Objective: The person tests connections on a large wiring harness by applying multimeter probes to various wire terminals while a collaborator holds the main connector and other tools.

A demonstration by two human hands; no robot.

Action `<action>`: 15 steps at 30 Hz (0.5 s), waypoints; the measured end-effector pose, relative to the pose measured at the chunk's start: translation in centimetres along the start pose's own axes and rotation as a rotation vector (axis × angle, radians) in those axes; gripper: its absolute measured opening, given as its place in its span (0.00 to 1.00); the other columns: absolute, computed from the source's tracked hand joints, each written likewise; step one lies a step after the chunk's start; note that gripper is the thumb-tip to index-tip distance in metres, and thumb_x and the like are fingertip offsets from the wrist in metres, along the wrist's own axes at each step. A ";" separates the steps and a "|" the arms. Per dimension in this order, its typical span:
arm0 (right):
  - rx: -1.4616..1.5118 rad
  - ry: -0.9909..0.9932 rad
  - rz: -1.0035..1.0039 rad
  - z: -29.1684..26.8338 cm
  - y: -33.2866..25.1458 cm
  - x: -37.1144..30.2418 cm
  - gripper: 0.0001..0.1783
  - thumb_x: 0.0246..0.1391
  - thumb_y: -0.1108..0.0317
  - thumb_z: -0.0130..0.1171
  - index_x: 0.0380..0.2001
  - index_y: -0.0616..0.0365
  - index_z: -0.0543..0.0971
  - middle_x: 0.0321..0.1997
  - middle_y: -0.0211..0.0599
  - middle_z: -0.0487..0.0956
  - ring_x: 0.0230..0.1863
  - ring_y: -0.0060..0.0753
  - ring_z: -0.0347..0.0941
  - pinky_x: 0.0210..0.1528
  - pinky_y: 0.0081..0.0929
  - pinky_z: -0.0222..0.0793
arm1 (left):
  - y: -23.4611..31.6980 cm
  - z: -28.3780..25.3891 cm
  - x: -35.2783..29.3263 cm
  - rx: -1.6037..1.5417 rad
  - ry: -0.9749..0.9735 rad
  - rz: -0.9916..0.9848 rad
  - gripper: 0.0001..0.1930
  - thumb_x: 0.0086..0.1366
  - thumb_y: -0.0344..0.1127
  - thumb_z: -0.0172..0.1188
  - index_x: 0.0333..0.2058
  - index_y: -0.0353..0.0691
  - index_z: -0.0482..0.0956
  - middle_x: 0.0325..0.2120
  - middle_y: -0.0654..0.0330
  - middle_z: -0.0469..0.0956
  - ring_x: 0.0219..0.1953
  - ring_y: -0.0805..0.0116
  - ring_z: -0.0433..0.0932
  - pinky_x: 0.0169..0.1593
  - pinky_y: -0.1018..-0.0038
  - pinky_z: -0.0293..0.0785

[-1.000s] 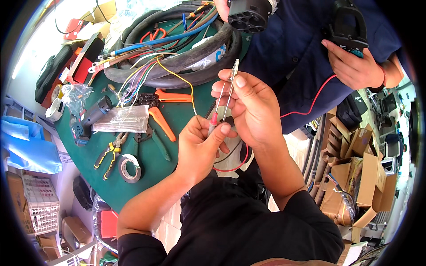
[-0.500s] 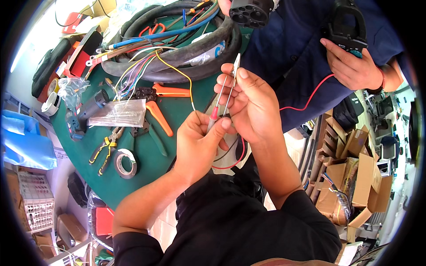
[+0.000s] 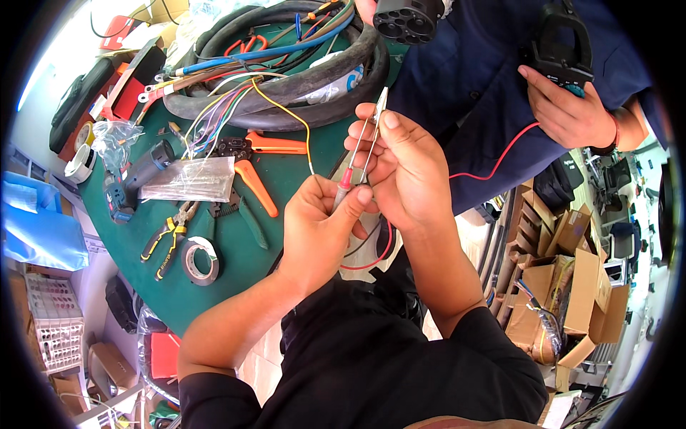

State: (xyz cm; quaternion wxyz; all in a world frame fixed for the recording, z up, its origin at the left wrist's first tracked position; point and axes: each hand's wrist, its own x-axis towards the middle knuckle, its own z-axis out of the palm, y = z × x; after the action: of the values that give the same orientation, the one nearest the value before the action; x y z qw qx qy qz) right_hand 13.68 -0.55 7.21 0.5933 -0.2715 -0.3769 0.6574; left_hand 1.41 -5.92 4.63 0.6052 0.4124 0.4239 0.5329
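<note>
Near the middle of the frame, the left hand (image 3: 321,222) has its thumb and fingers closed on a red-collared probe (image 3: 346,179), apparently to steady its handle so that the slim metal shaft keeps pointing up toward the other hand. A yellow wire (image 3: 308,139) runs down to the left fingers; whether they grip its end is hidden. The right hand (image 3: 411,171) pinches a metal clip (image 3: 381,104) between thumb and fingertips, with no visible gap, its lower fingers loosely curled; this probably holds the upper ends of the shafts together. A co-worker's hand (image 3: 572,107) at upper right supports a black meter (image 3: 561,53), likely kept aloft because the red lead (image 3: 500,157) hangs from that side. Counted, there are two metal shafts, one clip, one meter and one black connector (image 3: 407,21) at the top. Left of centre lie one yellow-and-black pair of pliers (image 3: 166,243), one green-handled tool (image 3: 250,222), one orange-handled crimper (image 3: 256,187), one power drill (image 3: 132,186) and one silvery tape roll (image 3: 189,268).
</note>
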 end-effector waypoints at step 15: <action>-0.226 0.041 -0.100 0.4 -2.0 1.4 0.18 0.61 0.61 0.54 0.46 0.66 0.76 0.36 0.38 0.78 0.30 0.22 0.74 0.28 0.16 0.72 | 2.1 1.5 3.2 -0.138 -0.051 0.063 0.09 0.65 0.32 0.56 0.37 0.35 0.67 0.31 0.55 0.79 0.23 0.76 0.75 0.26 0.82 0.69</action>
State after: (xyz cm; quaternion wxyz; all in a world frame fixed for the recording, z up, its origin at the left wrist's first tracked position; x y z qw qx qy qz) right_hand 14.30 0.83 9.21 0.5986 -0.3308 -0.4496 0.5745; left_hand 2.46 -2.62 6.89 0.6258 0.3963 0.3571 0.5690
